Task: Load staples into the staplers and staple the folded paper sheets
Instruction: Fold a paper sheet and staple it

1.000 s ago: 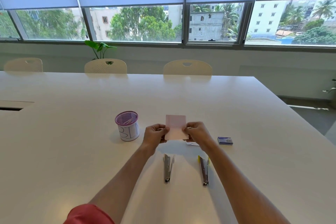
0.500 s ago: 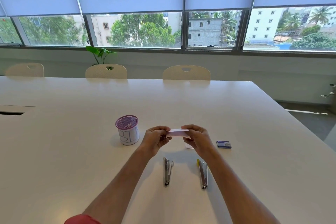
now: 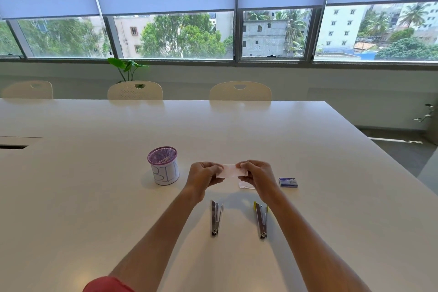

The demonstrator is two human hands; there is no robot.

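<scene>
Both hands grip one folded pink paper [image 3: 228,170] above the counter [image 3: 331,197]: left hand [image 3: 203,174] pinches its left end, right hand [image 3: 257,173] its right end. Paper looks light, limp, easily creased; best held by edges, near the fold. Two staplers [image 3: 216,218] lie untouched just below, staple box [image 3: 288,182] to the right.

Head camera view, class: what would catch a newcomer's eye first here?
Both hands, left hand and right hand, pinch a small pink paper above the white table. Two staplers lie side by side just nearer than the hands. A purple mesh cup stands to the left, a small blue box to the right.
</scene>
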